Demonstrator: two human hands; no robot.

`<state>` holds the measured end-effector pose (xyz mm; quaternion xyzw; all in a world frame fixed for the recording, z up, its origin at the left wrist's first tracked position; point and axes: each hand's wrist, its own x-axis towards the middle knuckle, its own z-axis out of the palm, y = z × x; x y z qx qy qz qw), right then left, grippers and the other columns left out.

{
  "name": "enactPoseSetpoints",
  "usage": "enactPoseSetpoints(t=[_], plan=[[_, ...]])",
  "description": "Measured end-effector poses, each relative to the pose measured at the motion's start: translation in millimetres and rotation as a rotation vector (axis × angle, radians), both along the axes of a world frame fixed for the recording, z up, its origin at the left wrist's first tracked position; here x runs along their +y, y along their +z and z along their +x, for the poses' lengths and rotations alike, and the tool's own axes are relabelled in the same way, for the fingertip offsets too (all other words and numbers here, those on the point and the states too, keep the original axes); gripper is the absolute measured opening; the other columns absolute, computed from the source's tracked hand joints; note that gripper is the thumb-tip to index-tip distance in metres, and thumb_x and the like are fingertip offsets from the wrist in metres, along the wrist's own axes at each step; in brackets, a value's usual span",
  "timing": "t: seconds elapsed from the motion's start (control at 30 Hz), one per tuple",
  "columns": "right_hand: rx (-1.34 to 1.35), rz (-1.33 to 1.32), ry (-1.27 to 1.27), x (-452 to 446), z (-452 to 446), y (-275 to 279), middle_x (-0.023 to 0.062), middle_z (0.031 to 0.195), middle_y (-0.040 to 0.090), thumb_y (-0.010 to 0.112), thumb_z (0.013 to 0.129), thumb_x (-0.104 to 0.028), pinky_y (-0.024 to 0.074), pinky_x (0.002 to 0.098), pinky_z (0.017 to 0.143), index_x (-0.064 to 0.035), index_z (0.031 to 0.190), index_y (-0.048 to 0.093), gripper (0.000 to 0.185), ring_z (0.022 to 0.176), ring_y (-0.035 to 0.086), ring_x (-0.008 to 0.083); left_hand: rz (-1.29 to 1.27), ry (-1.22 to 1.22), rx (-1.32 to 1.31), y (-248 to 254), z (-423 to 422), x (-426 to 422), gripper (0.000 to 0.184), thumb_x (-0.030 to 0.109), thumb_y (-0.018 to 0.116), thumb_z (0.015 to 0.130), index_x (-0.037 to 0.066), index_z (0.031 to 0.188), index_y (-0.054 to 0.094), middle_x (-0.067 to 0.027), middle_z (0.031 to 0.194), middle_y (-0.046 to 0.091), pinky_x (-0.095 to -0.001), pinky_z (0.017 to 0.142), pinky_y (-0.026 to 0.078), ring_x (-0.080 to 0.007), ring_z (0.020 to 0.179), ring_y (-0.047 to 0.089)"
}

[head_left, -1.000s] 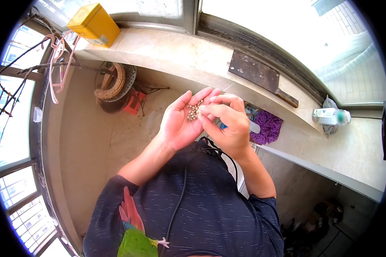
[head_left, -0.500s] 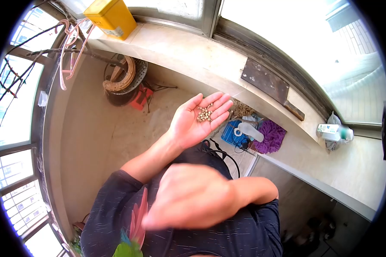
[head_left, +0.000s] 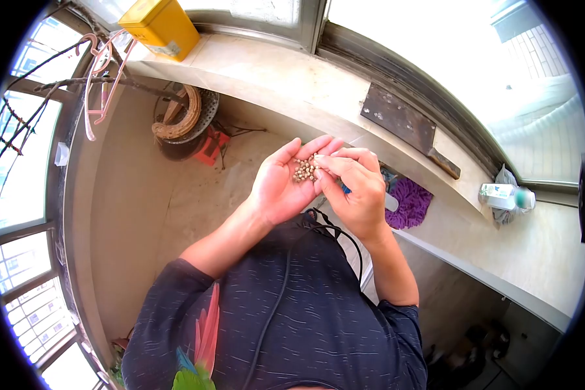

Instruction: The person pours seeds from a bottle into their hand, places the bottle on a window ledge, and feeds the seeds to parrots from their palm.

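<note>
My left hand [head_left: 273,185] is held palm up and cupped, with a small heap of round tan seeds [head_left: 303,170] lying in it. From the right, my right hand [head_left: 357,188] reaches over this palm with thumb and fingers pinched together at the edge of the heap. Its fingertips touch the seeds, though whatever is between them is too small to make out. Below my left arm, the red, blue and green feathers [head_left: 207,331] of a bird show in front of my dark shirt; its head and body are out of view.
A cleaver [head_left: 403,120] and a bottle [head_left: 506,197] lie on the window ledge [head_left: 292,78], with a yellow tin [head_left: 160,29] at its left. Branches with a pink hanger [head_left: 104,84] stick out at upper left. A purple cloth [head_left: 411,203] lies below the ledge.
My right hand has moved up from in front of my chest to the seeds in my left palm, fingers now pinched there. The left hand stays nearly in place.
</note>
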<state>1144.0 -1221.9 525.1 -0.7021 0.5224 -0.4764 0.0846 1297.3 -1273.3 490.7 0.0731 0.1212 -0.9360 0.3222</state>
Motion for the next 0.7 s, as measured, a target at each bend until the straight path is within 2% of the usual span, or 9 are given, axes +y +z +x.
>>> enactPoseSetpoints(t=[0.13, 0.33, 0.43, 0.53, 0.63, 0.7], plan=[[0.003, 0.021, -0.019, 0.2, -2.2, -0.7, 0.0022, 0.087, 0.074, 0.078, 0.076, -0.005, 0.0437, 0.0373, 0.085, -0.0094, 0.096, 0.075, 0.021, 0.091, 0.064, 0.0216, 0.029, -0.006, 0.005, -0.9, -1.9, -0.4, 0.052, 0.027, 0.032, 0.109, -0.007, 0.148, 0.038, -0.0226, 0.155, 0.040, -0.0433, 0.121, 0.031, -0.0297, 0.142, 0.042], [0.087, 0.043, -0.014, -1.1, -6.0, -0.1, 0.0011, 0.096, 0.074, 0.079, 0.075, -0.007, 0.0421, 0.0368, 0.088, -0.0103, 0.098, 0.076, 0.023, 0.099, 0.062, 0.0216, -0.003, -0.015, -0.026, 2.7, -1.0, -1.1, 0.052, 0.028, 0.031, 0.110, -0.006, 0.148, 0.039, -0.0214, 0.155, 0.042, -0.0433, 0.120, 0.032, -0.0295, 0.141, 0.043], [0.046, 0.055, 0.002, -0.4, -5.3, -1.7, 0.0034, 0.104, 0.074, 0.079, 0.075, -0.008, 0.0423, 0.0398, 0.094, -0.0095, 0.100, 0.075, 0.026, 0.104, 0.060, 0.0262, 0.003, -0.007, -0.061, 5.9, -1.3, -1.2, 0.053, 0.031, 0.032, 0.109, -0.006, 0.146, 0.041, -0.0207, 0.152, 0.044, -0.0436, 0.115, 0.040, -0.0291, 0.136, 0.048], [0.072, 0.034, -0.060, -0.8, -7.8, -2.3, 0.0080, 0.119, 0.070, 0.079, 0.077, -0.012, 0.0398, 0.0434, 0.103, -0.0091, 0.106, 0.075, 0.029, 0.114, 0.056, 0.0330, -0.017, -0.003, 0.058, -2.6, 4.2, 1.0, 0.054, 0.032, 0.032, 0.109, -0.006, 0.147, 0.040, -0.0206, 0.153, 0.044, -0.0440, 0.117, 0.037, -0.0299, 0.139, 0.045], [0.219, 0.040, -0.110, -0.8, -11.1, -1.9, 0.0126, 0.136, 0.060, 0.077, 0.081, -0.019, 0.0365, 0.0455, 0.109, -0.0110, 0.113, 0.075, 0.033, 0.126, 0.047, 0.0390, -0.081, 0.006, -0.118, 19.2, 0.0, 0.1, 0.055, 0.033, 0.032, 0.109, -0.005, 0.148, 0.039, -0.0210, 0.154, 0.042, -0.0450, 0.121, 0.032, -0.0313, 0.144, 0.040], [0.277, 0.072, -0.083, -0.4, -9.3, 1.7, 0.0140, 0.141, 0.056, 0.076, 0.084, -0.022, 0.0356, 0.0458, 0.110, -0.0131, 0.116, 0.075, 0.033, 0.131, 0.043, 0.0393, -0.093, 0.024, -0.097, 17.0, -1.5, -4.8, 0.056, 0.031, 0.031, 0.109, -0.006, 0.150, 0.035, -0.0214, 0.158, 0.036, -0.0457, 0.124, 0.026, -0.0323, 0.149, 0.031]])
